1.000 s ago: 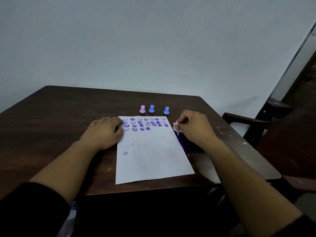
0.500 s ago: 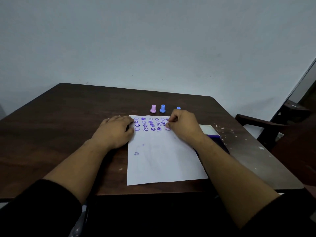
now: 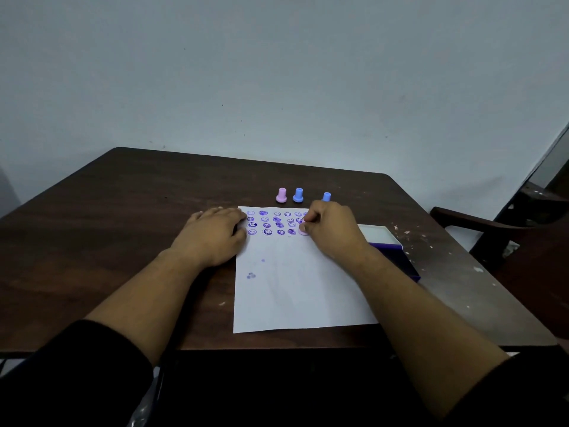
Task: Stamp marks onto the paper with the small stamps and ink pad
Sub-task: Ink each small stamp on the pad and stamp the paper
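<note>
A white sheet of paper (image 3: 295,282) lies on the dark wooden table (image 3: 123,211), with rows of purple stamp marks along its far end. My right hand (image 3: 332,232) is shut on a small pink stamp (image 3: 303,230), its base pressed on the paper at the right end of the lowest row. My left hand (image 3: 212,235) rests flat, fingers apart, on the paper's left edge. Beyond the paper stand a pink stamp (image 3: 281,195) and two blue stamps (image 3: 298,195) (image 3: 326,196). The open ink pad (image 3: 385,238) lies right of the paper, partly hidden by my right forearm.
A dark wooden chair (image 3: 505,229) stands off the table's right side. A plain pale wall rises behind the table. Small white specks dot the table's right part. A faint purple smudge (image 3: 251,275) sits on the paper's left middle.
My right hand carried the pink stamp from over the ink pad leftward onto the paper and now presses it at the lowest row's right end. My left hand stayed on the paper's edge.
</note>
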`<state>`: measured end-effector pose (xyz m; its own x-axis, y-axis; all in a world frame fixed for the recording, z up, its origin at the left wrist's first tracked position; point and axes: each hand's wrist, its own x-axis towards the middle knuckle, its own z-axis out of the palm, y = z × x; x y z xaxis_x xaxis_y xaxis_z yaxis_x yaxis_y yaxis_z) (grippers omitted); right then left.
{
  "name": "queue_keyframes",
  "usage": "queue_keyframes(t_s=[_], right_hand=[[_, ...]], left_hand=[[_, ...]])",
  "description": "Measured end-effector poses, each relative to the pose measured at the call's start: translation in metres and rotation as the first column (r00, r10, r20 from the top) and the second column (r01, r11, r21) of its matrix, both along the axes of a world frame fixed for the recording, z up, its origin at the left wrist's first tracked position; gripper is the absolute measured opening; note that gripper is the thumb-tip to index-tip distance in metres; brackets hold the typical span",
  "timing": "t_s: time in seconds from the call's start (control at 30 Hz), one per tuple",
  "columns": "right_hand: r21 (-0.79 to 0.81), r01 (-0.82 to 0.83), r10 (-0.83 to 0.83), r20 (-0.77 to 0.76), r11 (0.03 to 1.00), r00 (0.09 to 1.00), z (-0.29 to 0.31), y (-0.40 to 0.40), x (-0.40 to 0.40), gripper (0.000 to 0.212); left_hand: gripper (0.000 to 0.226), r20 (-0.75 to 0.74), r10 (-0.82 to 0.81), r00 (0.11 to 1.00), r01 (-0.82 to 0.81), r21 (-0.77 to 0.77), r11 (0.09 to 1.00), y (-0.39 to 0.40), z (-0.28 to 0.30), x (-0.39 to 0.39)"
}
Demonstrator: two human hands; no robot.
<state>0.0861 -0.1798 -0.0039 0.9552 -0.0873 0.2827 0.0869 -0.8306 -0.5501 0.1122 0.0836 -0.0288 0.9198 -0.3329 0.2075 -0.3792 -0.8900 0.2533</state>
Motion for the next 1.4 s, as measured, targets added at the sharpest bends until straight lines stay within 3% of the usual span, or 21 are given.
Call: queue_keyframes(t_s=[0.77, 0.97, 1.13, 1.4], right_hand=[[-0.072, 0.062, -0.060, 0.027, 0.995, 0.998, 0.000, 0.002, -0.003, 0.016], [-0.010, 0.034, -0.034, 0.019, 0.999, 0.999, 0.006, 0.001, -0.001, 0.017], [0.126, 0.047, -0.060, 0.105, 0.991, 0.993, 0.034, -0.007, 0.009, 0.018], [0.132, 0.038, -0.060, 0.169, 0.991, 0.984, 0.066, -0.020, 0.040, 0.012]], left_hand=[[0.052, -0.017, 0.002, 1.000, -0.002, 0.002, 1.000, 0.000, 0.002, -0.001], [0.052, -0.018, 0.002, 1.000, -0.002, -0.007, 1.000, -0.001, 0.003, -0.003], [0.052, -0.024, 0.010, 1.000, -0.010, -0.011, 1.000, -0.002, 0.004, -0.004], [0.052, -0.025, 0.009, 1.000, -0.010, -0.020, 1.000, -0.002, 0.003, -0.003]])
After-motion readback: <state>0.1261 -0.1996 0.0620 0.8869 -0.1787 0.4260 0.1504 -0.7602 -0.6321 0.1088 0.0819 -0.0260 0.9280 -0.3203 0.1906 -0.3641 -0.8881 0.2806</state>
